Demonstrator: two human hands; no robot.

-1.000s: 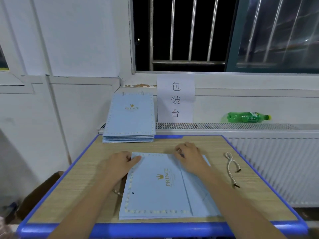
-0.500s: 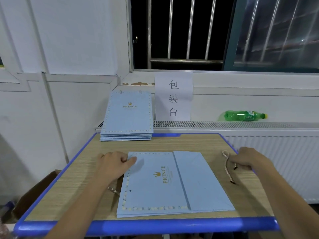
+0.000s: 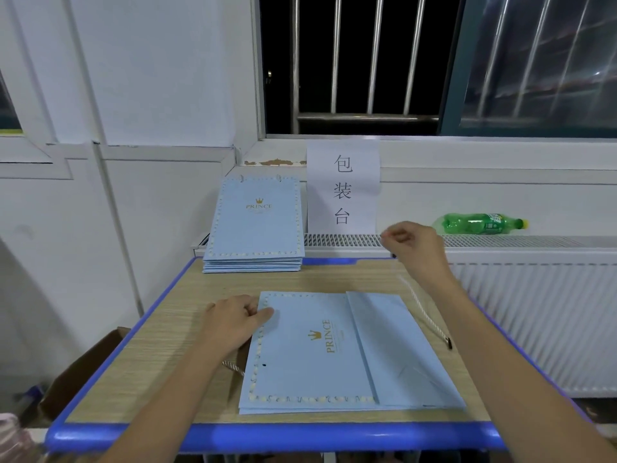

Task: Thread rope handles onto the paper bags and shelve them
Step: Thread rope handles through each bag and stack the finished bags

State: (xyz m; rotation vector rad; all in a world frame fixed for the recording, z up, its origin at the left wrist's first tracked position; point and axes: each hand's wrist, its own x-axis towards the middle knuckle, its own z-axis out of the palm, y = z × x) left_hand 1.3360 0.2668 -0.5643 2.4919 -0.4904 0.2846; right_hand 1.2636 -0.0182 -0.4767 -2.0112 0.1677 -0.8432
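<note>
The left hand (image 3: 235, 324) presses, fingers curled, on the top left corner of a flat paper bag (image 3: 320, 352) lying on the tabletop (image 3: 187, 332). The right hand (image 3: 412, 248), raised beyond the bag's far right corner, pinches a rope handle (image 3: 425, 315) that trails down toward the bag's right side.

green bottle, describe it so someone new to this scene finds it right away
Start at the barred window and drop to the white radiator along the wall below it. The green bottle lies on its side on the radiator's top grille, right of the paper sign, the only green thing there.
</note>
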